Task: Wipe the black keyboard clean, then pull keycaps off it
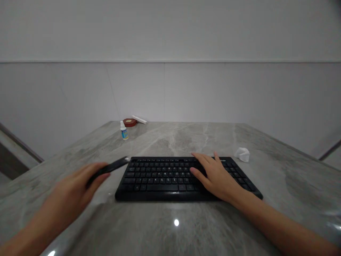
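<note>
My left hand [77, 183] is closed round a slim black tool [113, 166] with a pale tip, perhaps a small brush; blur hides the tip's exact kind. That tip points right, at the upper left corner of a black keyboard [160, 196]; whether it touches cannot be told. Resting on the right part of the keyboard is my right hand [214, 176], palm down with fingers spread. It hides some of the keys beneath it.
A small white-capped bottle with a blue label [124, 131] stands at the back left. Behind it lie a dark red box [129, 123] and a white strip [139, 119]. Crumpled white tissue [242, 155] sits right of the keyboard on the grey marbled table [170, 138].
</note>
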`<state>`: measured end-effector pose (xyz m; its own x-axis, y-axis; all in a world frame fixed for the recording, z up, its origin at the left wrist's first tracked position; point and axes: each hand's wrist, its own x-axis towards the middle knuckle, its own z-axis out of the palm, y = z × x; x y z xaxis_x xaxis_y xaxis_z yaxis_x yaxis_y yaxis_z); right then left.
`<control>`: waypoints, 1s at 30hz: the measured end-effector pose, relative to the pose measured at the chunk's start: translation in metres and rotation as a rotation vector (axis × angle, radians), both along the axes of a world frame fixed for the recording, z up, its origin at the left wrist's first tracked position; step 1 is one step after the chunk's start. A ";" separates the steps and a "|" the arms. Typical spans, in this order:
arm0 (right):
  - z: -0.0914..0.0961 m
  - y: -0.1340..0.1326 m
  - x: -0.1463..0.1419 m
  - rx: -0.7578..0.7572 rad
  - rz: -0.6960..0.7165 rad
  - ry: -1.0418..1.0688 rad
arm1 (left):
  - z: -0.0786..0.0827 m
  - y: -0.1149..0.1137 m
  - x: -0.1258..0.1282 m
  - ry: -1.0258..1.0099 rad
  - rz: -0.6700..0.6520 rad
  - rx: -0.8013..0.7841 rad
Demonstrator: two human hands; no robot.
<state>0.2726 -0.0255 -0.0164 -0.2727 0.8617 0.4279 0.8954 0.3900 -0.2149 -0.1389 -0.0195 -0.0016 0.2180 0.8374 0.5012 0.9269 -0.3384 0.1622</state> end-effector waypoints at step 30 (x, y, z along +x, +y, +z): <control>0.000 -0.010 -0.002 -0.433 0.130 1.234 | -0.001 0.071 0.092 0.033 0.218 -0.477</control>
